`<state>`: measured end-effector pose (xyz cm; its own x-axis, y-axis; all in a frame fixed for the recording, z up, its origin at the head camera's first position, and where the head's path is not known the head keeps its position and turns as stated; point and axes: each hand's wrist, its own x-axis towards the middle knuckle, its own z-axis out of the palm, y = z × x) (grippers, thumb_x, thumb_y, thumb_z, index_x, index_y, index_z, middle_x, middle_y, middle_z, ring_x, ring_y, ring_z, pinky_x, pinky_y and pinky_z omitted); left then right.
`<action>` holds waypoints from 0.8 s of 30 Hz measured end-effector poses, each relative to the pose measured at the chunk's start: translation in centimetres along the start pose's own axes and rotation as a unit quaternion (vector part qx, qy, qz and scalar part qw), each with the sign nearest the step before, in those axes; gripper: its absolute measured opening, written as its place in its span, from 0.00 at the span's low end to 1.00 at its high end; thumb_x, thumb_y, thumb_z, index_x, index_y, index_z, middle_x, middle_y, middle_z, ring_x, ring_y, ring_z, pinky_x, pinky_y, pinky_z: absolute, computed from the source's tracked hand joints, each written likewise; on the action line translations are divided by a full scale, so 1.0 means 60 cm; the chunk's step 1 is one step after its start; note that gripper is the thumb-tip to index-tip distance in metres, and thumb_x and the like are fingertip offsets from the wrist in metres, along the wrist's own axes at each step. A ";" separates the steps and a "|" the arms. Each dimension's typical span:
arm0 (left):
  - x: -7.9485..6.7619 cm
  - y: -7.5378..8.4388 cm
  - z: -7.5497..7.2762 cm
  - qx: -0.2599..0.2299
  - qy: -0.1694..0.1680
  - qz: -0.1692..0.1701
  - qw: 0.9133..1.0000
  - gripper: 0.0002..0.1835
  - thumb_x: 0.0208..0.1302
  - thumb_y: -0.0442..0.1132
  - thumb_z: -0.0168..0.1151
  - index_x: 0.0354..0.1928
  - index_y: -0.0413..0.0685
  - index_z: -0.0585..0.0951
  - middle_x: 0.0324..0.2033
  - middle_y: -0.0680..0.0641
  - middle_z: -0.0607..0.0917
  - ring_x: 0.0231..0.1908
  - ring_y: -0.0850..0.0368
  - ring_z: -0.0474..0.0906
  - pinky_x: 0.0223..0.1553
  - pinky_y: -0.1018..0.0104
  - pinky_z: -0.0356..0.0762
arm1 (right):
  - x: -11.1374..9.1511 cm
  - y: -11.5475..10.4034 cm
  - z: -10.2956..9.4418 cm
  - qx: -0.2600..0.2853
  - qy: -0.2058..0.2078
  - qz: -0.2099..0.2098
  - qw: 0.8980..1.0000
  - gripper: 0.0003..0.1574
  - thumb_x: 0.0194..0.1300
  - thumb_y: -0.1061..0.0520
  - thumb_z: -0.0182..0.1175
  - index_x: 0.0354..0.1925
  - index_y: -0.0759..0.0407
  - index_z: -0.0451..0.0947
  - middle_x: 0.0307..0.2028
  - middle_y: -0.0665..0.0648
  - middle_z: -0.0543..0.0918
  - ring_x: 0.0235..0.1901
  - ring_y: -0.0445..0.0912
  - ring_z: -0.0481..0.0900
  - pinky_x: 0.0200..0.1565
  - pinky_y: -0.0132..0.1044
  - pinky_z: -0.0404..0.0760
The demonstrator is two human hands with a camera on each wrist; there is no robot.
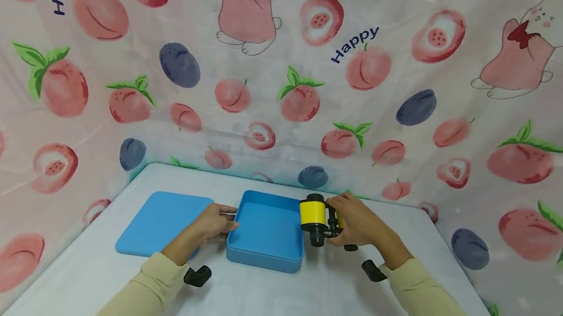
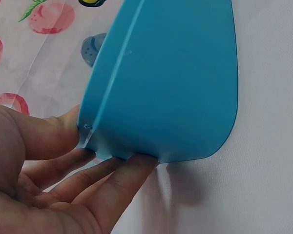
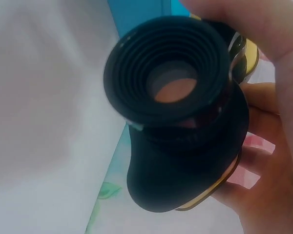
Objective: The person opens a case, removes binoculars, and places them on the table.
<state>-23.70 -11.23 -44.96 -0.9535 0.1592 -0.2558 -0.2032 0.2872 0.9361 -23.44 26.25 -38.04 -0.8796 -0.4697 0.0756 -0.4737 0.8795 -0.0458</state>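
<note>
A blue open box (image 1: 264,225) sits on the white table, its inside facing up with nothing in it. My left hand (image 1: 215,221) holds the box's left wall; in the left wrist view the thumb (image 2: 58,129) is at the rim and the fingers lie against the outer side. Just right of the box, my right hand (image 1: 358,221) grips a pair of yellow and black binoculars (image 1: 313,212). One black eyepiece (image 3: 168,73) fills much of the right wrist view, with my fingers wrapped along the far side of the body.
A flat blue lid (image 1: 160,221) lies on the table left of the box, partly behind my left forearm. The white table (image 1: 264,296) ends at a fruit-patterned cloth (image 1: 272,86) at the back and sides. Black wrist mounts (image 1: 198,276) show near both sleeves.
</note>
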 end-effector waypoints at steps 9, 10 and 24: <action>0.003 0.004 0.006 -0.005 0.001 -0.003 1.000 0.28 0.72 0.29 0.63 0.71 0.29 0.71 0.66 0.25 0.77 0.63 0.32 0.81 0.56 0.41 0.84 | -0.007 0.021 -0.002 0.001 -0.006 0.018 1.000 0.60 0.41 0.37 0.84 0.67 0.60 0.76 0.62 0.57 0.84 0.63 0.55 0.73 0.66 0.60 0.79; 0.004 0.005 0.007 -0.004 0.001 -0.004 1.000 0.28 0.72 0.29 0.63 0.72 0.29 0.70 0.66 0.25 0.77 0.63 0.32 0.81 0.57 0.41 0.84 | -0.008 0.023 -0.002 0.001 -0.007 0.019 1.000 0.60 0.41 0.37 0.84 0.68 0.60 0.76 0.62 0.58 0.84 0.64 0.56 0.73 0.66 0.60 0.79; -0.001 0.008 0.010 -0.002 0.006 -0.010 1.000 0.29 0.71 0.29 0.63 0.71 0.29 0.70 0.67 0.24 0.76 0.62 0.32 0.81 0.56 0.42 0.85 | -0.019 0.037 0.004 0.002 -0.003 0.033 0.999 0.59 0.40 0.38 0.85 0.67 0.58 0.76 0.61 0.58 0.84 0.64 0.58 0.73 0.65 0.62 0.79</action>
<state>-23.63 -10.54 -44.66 -0.9519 0.1412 -0.2719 -0.2236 0.2867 0.9316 -23.52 28.72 -38.49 -0.9088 -0.4119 0.0671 -0.4155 0.9080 -0.0537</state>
